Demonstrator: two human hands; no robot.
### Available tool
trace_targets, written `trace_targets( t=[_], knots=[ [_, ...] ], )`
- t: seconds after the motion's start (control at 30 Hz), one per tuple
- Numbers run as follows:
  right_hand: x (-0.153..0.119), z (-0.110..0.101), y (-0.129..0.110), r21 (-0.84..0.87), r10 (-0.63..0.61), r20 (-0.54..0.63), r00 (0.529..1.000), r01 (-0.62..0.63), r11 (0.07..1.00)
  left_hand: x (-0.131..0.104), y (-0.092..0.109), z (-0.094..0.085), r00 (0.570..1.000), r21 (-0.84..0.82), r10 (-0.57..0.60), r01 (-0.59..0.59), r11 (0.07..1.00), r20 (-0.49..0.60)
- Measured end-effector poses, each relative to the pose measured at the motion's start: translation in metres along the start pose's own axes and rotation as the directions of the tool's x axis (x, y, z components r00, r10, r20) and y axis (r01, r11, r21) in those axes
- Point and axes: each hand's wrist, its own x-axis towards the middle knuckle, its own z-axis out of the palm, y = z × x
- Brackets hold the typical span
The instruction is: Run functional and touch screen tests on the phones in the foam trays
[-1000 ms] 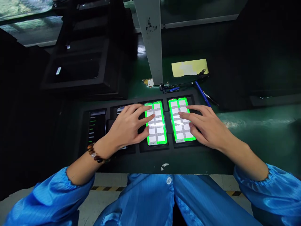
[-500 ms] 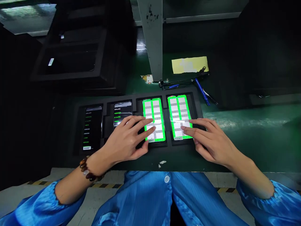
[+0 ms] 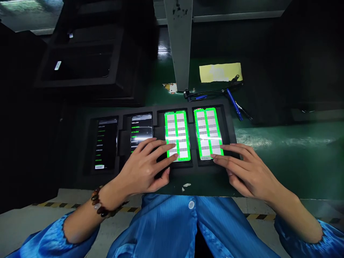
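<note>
A black tray [image 3: 158, 167] holds smartphones side by side. The third smartphone [image 3: 182, 129] from the left has a lit screen with green bands around white and grey blocks. My left hand [image 3: 147, 163] rests over its lower part, fingers spread, fingertips on the glass. The rightmost smartphone [image 3: 206, 123] shows the same pattern; the fingertips of my right hand [image 3: 245, 170] touch its lower screen, fingers apart. Partly covered by my left hand is the second smartphone [image 3: 141, 125], with a dark text list. A dimmer text list shows on the leftmost smartphone [image 3: 107, 143].
A stack of black trays [image 3: 86, 77] stands at the back left. Behind the phones are a grey metal post [image 3: 180, 46], a yellow paper [image 3: 215, 72], a black cable [image 3: 212, 94] and a blue pen [image 3: 234, 104]. Dark blocks fill the right back.
Both hands have slid down the lit screens toward the bottom edges. The green middle bands now run further down on both phones.
</note>
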Motion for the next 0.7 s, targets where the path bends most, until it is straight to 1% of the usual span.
trace_targets(
  t=[0.13, 0.23, 0.3, 0.4, 0.57, 0.63, 0.7],
  knots=[
    [0.015, 0.004, -0.001, -0.021, 0.038, -0.020, 0.999, -0.039, 0.999, -0.009, -0.009, -0.003, 0.996, 0.067, -0.076, 0.079, 0.995, -0.037],
    [0.027, 0.009, -0.005, 0.003, 0.036, -0.005, 0.999, -0.036, 0.999, -0.011, -0.010, -0.005, 0.996, 0.075, -0.077, 0.080, 0.994, -0.042],
    [0.030, 0.011, -0.006, 0.021, 0.032, 0.019, 0.999, -0.032, 0.999, -0.007, -0.007, -0.005, 0.998, 0.073, -0.058, 0.061, 0.995, -0.039],
    [0.022, 0.007, -0.002, 0.014, 0.047, 0.040, 0.998, -0.047, 0.999, 0.006, -0.001, -0.002, 1.000, 0.057, -0.025, 0.026, 0.998, -0.016],
    [-0.005, -0.009, 0.007, -0.061, 0.153, 0.041, 0.987, -0.151, 0.987, 0.027, 0.007, 0.006, 1.000, 0.013, 0.011, -0.011, 1.000, 0.016],
    [-0.009, -0.012, 0.009, -0.073, 0.166, 0.037, 0.985, -0.163, 0.984, 0.030, 0.008, 0.009, 1.000, 0.005, 0.020, -0.020, 1.000, 0.018],
    [-0.008, -0.012, 0.009, -0.071, 0.165, 0.034, 0.986, -0.162, 0.984, 0.029, 0.008, 0.009, 1.000, 0.005, 0.012, -0.012, 1.000, 0.021]
  ],
)
